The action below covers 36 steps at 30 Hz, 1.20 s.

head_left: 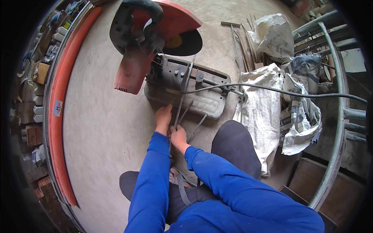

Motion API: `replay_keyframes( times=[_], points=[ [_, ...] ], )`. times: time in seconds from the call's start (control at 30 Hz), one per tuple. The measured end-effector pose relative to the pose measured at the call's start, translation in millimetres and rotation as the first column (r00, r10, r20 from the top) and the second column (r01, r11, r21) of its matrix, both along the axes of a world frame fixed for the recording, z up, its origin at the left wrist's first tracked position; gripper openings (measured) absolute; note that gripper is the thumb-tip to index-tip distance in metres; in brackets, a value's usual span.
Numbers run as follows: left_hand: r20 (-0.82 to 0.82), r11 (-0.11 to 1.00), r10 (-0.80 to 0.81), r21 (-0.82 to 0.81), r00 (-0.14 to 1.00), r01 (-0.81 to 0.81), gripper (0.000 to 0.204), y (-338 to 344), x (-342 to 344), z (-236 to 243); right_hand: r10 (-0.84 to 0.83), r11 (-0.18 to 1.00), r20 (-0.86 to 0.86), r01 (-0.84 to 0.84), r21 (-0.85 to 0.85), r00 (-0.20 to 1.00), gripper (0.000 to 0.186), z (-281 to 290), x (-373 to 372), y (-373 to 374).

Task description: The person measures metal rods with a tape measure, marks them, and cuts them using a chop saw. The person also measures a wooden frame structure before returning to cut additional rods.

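A red and black cut-off saw (134,73) stands on the floor in front of me, its head raised above the grey metal base (206,106). The large dark cutting disc (186,43) shows beneath the red guard. A ribbed steel bar (182,97) runs over the base toward me, and my right hand (178,137) is closed around its near part. My left hand (163,117) is beside the bar at the base's near edge, a finger stretched forward, nothing visible in it. Some of its fingers are hidden. Shorter bent bar pieces (197,127) slant out from the base.
A black cable (272,91) crosses from the saw to the right. White sacks (264,112) and several rods (244,50) lie at right, beside a metal rail frame (338,77). Along the left runs a long orange-red roll (58,116), with stacked goods beyond. My knee (235,145) is near the base.
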<state>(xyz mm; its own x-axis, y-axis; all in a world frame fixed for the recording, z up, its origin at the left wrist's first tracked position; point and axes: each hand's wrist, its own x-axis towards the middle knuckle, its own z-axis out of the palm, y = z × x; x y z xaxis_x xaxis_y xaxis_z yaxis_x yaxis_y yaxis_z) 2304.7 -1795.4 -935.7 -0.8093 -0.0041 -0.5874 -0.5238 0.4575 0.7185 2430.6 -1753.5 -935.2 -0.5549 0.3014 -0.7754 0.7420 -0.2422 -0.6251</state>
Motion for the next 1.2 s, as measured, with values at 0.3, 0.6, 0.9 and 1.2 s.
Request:
replay_keyframes(
  times=[0.3, 0.6, 0.9, 1.2],
  points=[
    [0.317, 0.996, -0.065, -0.044, 0.946, 0.083, 0.049, -49.6, 75.5, 47.5, -0.265, 0.958, -0.077, 0.272, 0.094, 0.961, 0.033, 11.5, -66.2, 36.3],
    [0.03, 0.983, -0.125, -0.133, 0.992, 0.128, 0.041, -35.5, 108.4, 2.7, -0.172, 0.796, -0.112, 0.205, 0.569, 0.979, 0.035, 44.7, -80.7, 40.8],
    [0.109, 0.979, -0.109, -0.16, 0.988, 0.126, 0.051, -27.0, 88.0, -7.1, 0.704, 0.67, -0.617, -0.616, 0.414, 0.352, 0.031, 288.6, -113.7, 102.4],
    [0.111, 0.978, -0.104, -0.167, 0.988, 0.122, 0.055, -23.5, 84.4, -22.4, 0.874, -0.432, 0.351, 0.207, 0.878, 0.336, 0.045, 477.8, -269.3, 112.8]
  ],
)
